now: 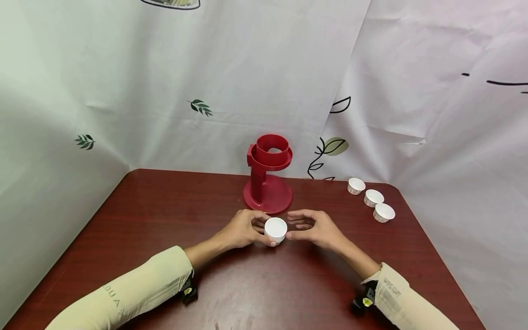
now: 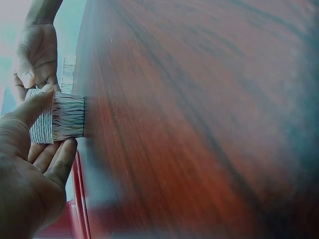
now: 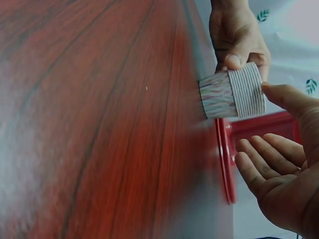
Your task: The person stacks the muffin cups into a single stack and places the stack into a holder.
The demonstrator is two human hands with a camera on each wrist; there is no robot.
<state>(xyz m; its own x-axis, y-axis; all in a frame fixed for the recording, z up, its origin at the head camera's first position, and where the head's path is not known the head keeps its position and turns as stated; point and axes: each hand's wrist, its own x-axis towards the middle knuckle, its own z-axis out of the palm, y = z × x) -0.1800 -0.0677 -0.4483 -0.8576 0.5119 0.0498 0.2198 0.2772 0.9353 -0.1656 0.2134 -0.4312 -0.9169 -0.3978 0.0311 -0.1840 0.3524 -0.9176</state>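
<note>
A stack of white paper baking cups (image 1: 275,228) stands upright near the middle of the table, its nested rims showing as close ridges in both wrist views. My left hand (image 1: 243,229) grips the stack from the left, thumb at the near side and fingers behind. In the left wrist view the stack's lower wall (image 2: 69,117) carries a dark streaky print. On the other side, my right hand (image 1: 315,227) has its fingers spread and relaxed around a gap. Its thumb (image 3: 286,97) reaches right to the rim, while the other fingers (image 3: 271,157) stay apart from the stack.
Behind the hands stands a red holder (image 1: 258,183) with an upright ring on a post and a round base. Three white paper cups (image 1: 383,212) sit in a row at the table's back right corner. White printed cloth (image 1: 231,137) hangs along the back and sides.
</note>
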